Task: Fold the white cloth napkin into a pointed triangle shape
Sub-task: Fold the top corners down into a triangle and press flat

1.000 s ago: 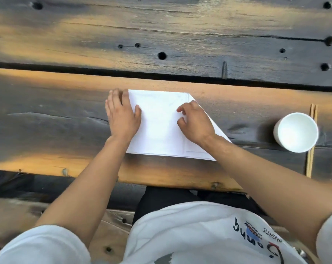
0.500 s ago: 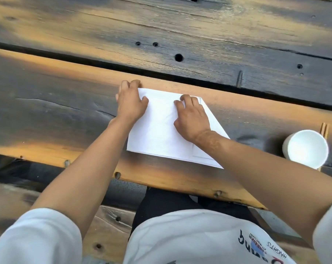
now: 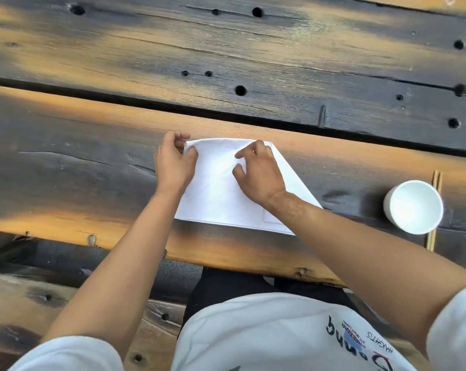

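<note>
Napkin [image 3: 218, 188], one white folded cloth, lies flat on the near plank of the dark wooden surface [image 3: 66, 170], its right edge slanting out to a point. Left hand [image 3: 173, 163] pinches the far left corner between thumb and curled fingers, lifting it slightly. Right hand [image 3: 258, 175] rests on the cloth's middle with bent fingers gathering a small ridge of fabric. Off to the right stands one white cup [image 3: 413, 207], with nothing showing inside, and beside it one pair of wooden chopsticks [image 3: 433, 210].
</note>
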